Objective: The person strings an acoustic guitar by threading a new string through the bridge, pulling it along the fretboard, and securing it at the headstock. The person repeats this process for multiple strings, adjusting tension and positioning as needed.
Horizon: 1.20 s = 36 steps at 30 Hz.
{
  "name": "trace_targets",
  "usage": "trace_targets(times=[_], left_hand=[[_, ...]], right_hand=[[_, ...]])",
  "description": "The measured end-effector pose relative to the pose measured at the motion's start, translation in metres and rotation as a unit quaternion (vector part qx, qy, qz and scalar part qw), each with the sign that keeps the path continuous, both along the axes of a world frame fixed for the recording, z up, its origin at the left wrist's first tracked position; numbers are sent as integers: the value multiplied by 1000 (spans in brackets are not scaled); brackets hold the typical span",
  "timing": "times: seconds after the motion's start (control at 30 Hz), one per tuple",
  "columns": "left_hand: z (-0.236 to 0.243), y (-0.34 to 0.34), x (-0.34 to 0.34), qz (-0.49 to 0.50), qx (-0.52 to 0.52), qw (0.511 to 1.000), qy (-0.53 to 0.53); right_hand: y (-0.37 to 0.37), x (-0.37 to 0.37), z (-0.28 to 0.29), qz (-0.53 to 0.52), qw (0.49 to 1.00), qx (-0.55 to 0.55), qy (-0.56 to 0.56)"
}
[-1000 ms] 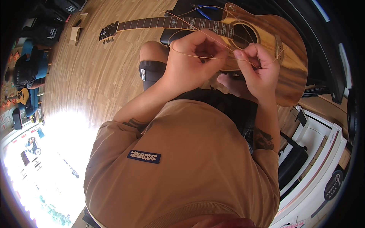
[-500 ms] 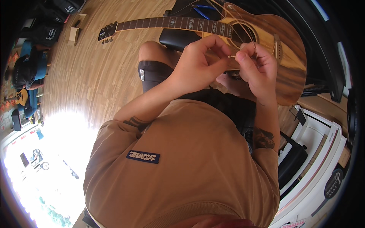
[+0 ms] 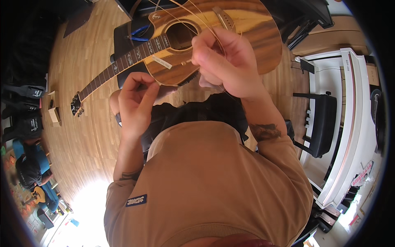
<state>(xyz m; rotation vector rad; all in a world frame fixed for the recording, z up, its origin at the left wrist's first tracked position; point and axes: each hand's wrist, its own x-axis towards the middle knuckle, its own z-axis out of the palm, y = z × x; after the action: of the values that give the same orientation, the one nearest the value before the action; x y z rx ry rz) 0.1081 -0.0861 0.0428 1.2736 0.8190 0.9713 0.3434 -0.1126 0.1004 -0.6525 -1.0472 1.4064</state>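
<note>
My right hand (image 3: 222, 61) is closed on loose bronze strings (image 3: 193, 8), whose loops rise past the guitar's sound hole. A small brass-coloured piece (image 3: 184, 63) shows by its fingertips. My left hand (image 3: 138, 96) is lower and left, thumb and forefinger pinched at the guitar's lower edge; what they hold is unclear. The wooden acoustic guitar (image 3: 259, 37) lies face up across in front of me, neck (image 3: 107, 74) pointing lower left, with a small pale printed strip (image 3: 161, 61) on its top. Blue-handled pliers (image 3: 140, 33) lie on a black padded surface behind it.
A white keyboard instrument (image 3: 345, 70) with a black bench (image 3: 322, 123) stands at the right. Black gig bags (image 3: 24, 119), a small cardboard box (image 3: 54, 114), a seated person (image 3: 29, 164) and another guitar (image 3: 38, 194) are at the left. Bright glare fills the lower left.
My view has turned, so the guitar sits higher and more tilted. My hands have moved apart: the right up with the strings, the left down and leftward.
</note>
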Motion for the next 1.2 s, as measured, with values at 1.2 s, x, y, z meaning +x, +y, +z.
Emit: trace_targets(times=[1.2], left_hand=[[77,3,1,-99,-48,994,16]], right_hand=[[-16,-23,-3,120,942,25,-312]])
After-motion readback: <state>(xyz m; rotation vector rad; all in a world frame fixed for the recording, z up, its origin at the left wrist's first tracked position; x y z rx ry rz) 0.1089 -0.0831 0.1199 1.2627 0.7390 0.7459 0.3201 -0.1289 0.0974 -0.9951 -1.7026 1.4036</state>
